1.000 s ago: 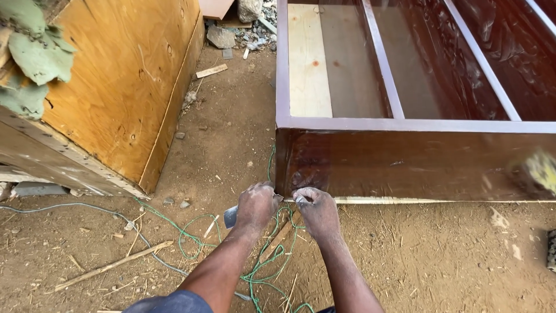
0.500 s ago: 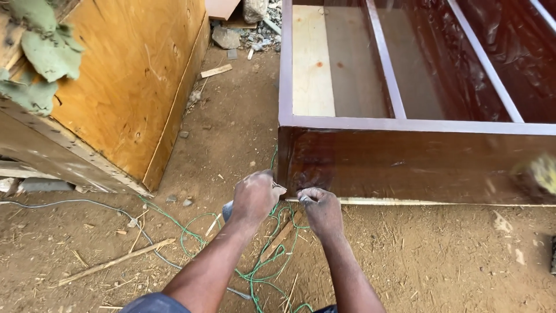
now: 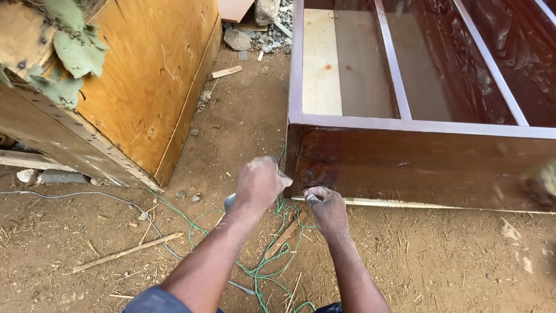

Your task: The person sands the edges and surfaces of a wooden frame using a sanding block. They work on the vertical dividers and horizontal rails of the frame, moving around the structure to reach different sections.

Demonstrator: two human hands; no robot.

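I count two hands at lower centre of frame. Left hand (image 3: 259, 182) clenched into fist, raised just before lower left corner of dark varnished wooden frame (image 3: 417, 165); what it grips, I cannot tell. Right hand (image 3: 325, 206) curled, fingertips pinching small pale object against frame's bottom edge. One frame, right half: three open bays, pale board (image 3: 319, 64) in leftmost. One plywood crate (image 3: 145, 87), upper left. One green wire (image 3: 263, 264) tangled on dirt beneath wrists.

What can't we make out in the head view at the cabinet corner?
- What the left hand holds: its own fist hides all but a bluish end.
- The small item pinched in the right hand: too small.
- Yellowish object at the right edge: blurred, cut off.
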